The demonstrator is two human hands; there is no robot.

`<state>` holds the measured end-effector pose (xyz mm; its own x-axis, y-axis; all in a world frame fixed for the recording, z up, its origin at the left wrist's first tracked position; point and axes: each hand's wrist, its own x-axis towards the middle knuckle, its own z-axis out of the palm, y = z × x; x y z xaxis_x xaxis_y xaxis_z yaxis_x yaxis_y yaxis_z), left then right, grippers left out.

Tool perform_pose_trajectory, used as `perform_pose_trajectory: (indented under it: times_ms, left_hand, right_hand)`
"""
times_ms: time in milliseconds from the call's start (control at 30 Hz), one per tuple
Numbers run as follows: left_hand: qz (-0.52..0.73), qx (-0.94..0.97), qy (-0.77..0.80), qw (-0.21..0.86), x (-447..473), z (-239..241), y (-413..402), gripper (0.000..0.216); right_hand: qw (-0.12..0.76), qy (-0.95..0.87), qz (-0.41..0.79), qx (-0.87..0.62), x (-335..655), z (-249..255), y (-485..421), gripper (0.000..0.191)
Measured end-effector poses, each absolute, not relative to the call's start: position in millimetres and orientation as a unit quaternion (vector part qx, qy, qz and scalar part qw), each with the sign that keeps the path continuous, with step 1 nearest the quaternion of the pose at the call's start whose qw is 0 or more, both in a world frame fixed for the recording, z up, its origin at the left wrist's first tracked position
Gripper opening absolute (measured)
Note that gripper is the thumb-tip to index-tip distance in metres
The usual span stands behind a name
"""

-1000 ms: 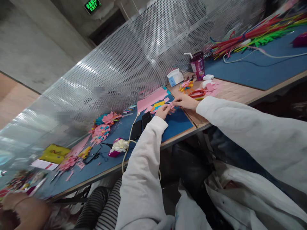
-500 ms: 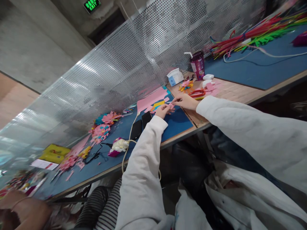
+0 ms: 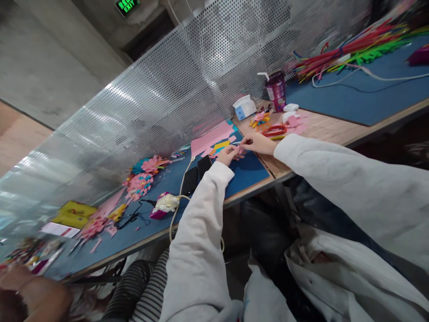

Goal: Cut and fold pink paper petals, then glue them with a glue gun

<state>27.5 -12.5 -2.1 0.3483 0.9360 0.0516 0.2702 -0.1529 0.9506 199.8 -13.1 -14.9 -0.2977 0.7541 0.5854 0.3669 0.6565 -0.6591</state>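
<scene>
Between the fingers of my left hand (image 3: 228, 154) is a small piece of pink paper (image 3: 239, 149). My right hand (image 3: 258, 143) is closed in a pinch at the right edge of that paper, the fingertips of both hands nearly meeting. Just behind them lie a yellow piece of paper (image 3: 221, 146) and a large pink sheet (image 3: 209, 137). Red-handled scissors (image 3: 275, 130) rest behind my right hand. Two black phones (image 3: 191, 180) lie left of my left hand.
A purple cup (image 3: 276, 91) with a straw and a tissue pack (image 3: 245, 108) stand by the perforated metal screen (image 3: 167, 89). Pink paper flowers (image 3: 140, 185) and a white cable (image 3: 182, 179) lie to the left. A co-worker's arm (image 3: 43, 290) shows at lower left.
My right hand's fingertips have shifted slightly, and the small pink paper is turned a little between the hands. Otherwise the scene stays nearly the same.
</scene>
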Motion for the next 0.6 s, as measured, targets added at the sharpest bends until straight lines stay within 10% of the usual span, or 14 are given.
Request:
perform_pose_trajectory:
  times_ms: [600]
  left_hand:
    - [0.351,0.639,0.451,0.515,29.7,0.5,-14.2,0.031]
  right_hand:
    - [0.462,-0.799,0.117,-0.366,197.3,-13.4,-18.8,0.012]
